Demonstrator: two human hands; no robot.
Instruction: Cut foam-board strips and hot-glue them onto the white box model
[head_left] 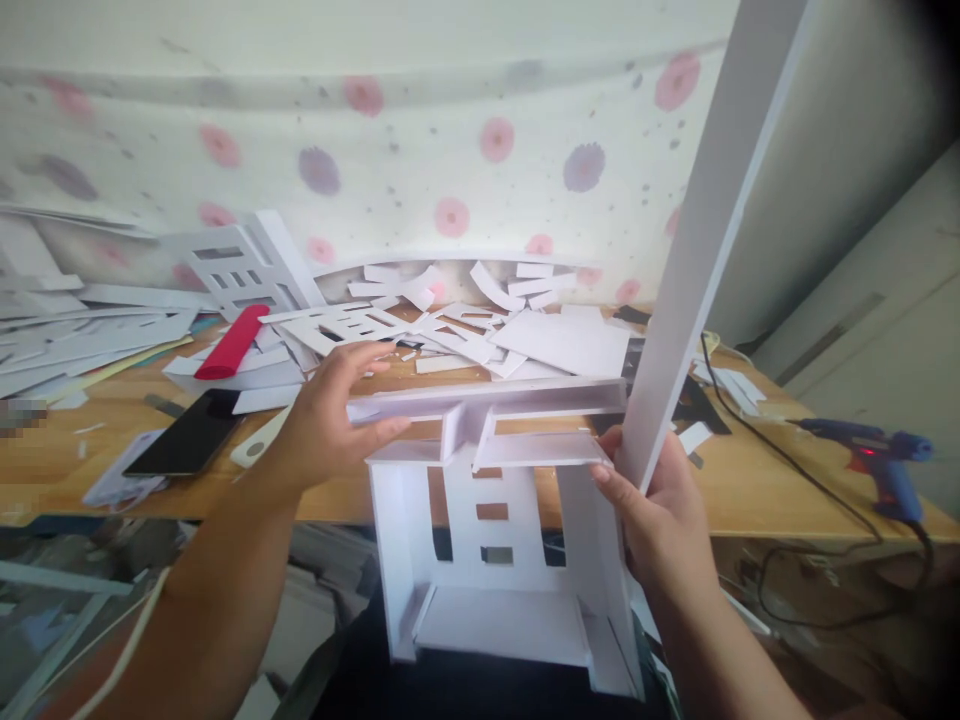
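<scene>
A white foam-board model [491, 575], box-like with rectangular cut-out windows in its back panel, rests over my lap in front of the table edge. My right hand [660, 500] grips its upper right corner, thumb on the edge. A tall white strip [709, 240] rises from that corner past the palm, slanting to the right; whether it is fixed there I cannot tell. Across the model's top runs a narrow channel-like beam [555, 398]. My left hand [337, 410] is at the beam's left end, thumb and fingers apart; whether it touches the beam I cannot tell.
White board offcuts [562, 340] litter the back of the wooden table [742, 500]. To the left lie a red roll [234, 342] and a black phone [187, 432]. A blue glue gun [874, 455] with a red light stands at the right, its cord trailing. Behind hangs a flowered curtain [405, 160].
</scene>
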